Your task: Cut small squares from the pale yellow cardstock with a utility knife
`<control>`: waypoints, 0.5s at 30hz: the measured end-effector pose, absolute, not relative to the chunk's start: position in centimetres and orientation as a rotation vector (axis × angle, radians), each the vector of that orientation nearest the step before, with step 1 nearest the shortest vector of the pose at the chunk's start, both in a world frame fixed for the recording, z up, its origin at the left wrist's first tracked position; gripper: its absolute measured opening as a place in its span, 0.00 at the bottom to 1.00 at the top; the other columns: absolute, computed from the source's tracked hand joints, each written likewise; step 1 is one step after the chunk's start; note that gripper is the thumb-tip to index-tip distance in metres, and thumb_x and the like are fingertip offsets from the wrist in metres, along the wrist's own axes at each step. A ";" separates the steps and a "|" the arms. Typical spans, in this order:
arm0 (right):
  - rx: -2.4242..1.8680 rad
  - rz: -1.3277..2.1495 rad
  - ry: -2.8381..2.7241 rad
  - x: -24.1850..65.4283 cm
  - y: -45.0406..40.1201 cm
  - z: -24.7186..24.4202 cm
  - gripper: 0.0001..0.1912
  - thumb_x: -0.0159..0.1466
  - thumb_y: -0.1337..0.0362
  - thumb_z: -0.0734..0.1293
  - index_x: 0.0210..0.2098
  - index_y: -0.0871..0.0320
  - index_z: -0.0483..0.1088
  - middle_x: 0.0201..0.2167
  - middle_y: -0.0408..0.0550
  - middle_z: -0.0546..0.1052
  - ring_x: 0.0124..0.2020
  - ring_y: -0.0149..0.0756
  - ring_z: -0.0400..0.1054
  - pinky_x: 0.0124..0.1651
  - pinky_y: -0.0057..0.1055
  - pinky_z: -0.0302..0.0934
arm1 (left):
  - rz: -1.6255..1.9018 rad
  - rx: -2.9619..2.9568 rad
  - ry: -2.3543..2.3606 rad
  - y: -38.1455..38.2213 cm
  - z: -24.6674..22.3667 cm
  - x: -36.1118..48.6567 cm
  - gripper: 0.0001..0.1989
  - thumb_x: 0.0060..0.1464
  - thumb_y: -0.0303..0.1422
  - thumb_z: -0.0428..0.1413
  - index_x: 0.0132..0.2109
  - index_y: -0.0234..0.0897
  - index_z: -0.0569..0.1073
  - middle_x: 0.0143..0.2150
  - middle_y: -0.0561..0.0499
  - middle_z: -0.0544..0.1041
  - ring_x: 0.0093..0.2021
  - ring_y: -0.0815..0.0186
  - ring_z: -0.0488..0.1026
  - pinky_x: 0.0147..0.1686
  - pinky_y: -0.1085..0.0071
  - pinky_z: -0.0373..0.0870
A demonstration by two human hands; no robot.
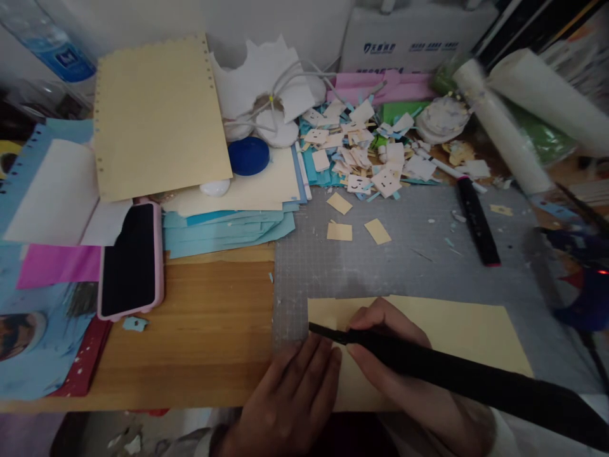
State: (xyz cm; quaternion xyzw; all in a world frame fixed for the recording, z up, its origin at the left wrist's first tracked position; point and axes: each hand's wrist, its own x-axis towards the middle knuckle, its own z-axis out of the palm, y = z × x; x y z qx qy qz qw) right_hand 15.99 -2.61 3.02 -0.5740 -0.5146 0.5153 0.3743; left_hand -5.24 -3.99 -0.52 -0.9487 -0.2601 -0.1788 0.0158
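Note:
A cream paper sheet (457,324) lies on the grey cutting mat (404,260) at the near edge. My left hand (297,387) presses flat on the sheet's left part, its fingers stretched forward and lying side by side. In my right hand (399,355) is a long black cutter (457,374), pinched near its front end. The cutter's tip points left and lies just ahead of my left fingertips. Small cream paper pieces (339,231) rest on the mat beyond the sheet.
A heap of small paper pieces (356,152) stands at the back. A black marker (477,222) lies at the right. To the left are a phone (130,266), blue paper strips (228,231) and a large cream sheet (159,120).

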 end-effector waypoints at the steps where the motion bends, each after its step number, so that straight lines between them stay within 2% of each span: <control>1: -1.471 1.336 -1.315 16.0 -2.6 3.1 0.06 0.67 0.61 0.67 0.35 0.51 0.63 0.23 0.38 0.71 0.22 0.29 0.65 0.24 0.25 0.60 | -0.565 -2.953 -0.813 -4.0 -0.6 -5.2 0.20 0.68 0.24 0.42 0.57 0.26 0.75 0.57 0.39 0.77 0.59 0.54 0.72 0.68 0.54 0.50; 10: -1.502 1.313 -1.233 15.6 -2.9 3.1 0.07 0.66 0.60 0.67 0.35 0.51 0.64 0.23 0.38 0.71 0.22 0.29 0.64 0.24 0.26 0.59 | -0.532 -2.969 -0.801 -4.1 -0.7 -5.3 0.20 0.67 0.23 0.42 0.57 0.25 0.74 0.57 0.39 0.77 0.59 0.53 0.73 0.68 0.54 0.48; 15: -1.479 1.298 -1.332 15.8 -2.6 3.0 0.06 0.66 0.61 0.67 0.35 0.52 0.64 0.24 0.39 0.72 0.22 0.30 0.66 0.24 0.26 0.62 | -0.530 -2.954 -0.810 -4.2 -0.7 -5.3 0.20 0.68 0.24 0.42 0.57 0.27 0.74 0.59 0.39 0.76 0.60 0.54 0.72 0.68 0.54 0.51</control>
